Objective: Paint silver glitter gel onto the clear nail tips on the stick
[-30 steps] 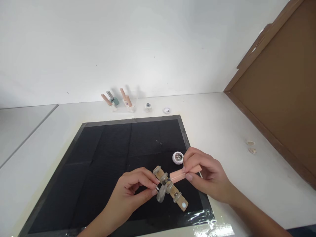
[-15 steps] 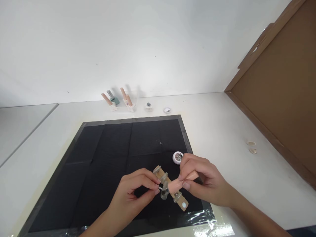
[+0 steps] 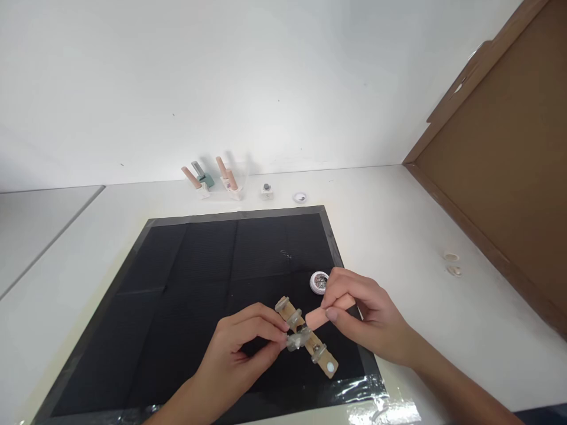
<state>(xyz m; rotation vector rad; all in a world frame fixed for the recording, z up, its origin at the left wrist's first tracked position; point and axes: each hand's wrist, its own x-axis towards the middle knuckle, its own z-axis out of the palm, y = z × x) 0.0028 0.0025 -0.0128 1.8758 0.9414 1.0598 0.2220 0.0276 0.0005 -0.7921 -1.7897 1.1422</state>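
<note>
My left hand is closed, thumb and fingertips pinching a shiny greyish, translucent false nail tip by its left end. My right hand grips the peach cap of a nail polish brush, which slants down toward the nail tip. The bristles are hard to make out beside the nail. Under both lies a narrow wooden strip with several more nail tips standing across it and a pale round dot at its lower end. Just left of my right fingers sits a small round pot of shiny bits.
A black mat is taped to the white table. Along the back stand several nail polish bottles, a small clear jar and a round lid. Right lie two small beige pieces near a cardboard panel.
My right hand has lifted the brush slightly up, away from the nail tip. In my left fingers the nail tip has turned, now lying more sideways.
</note>
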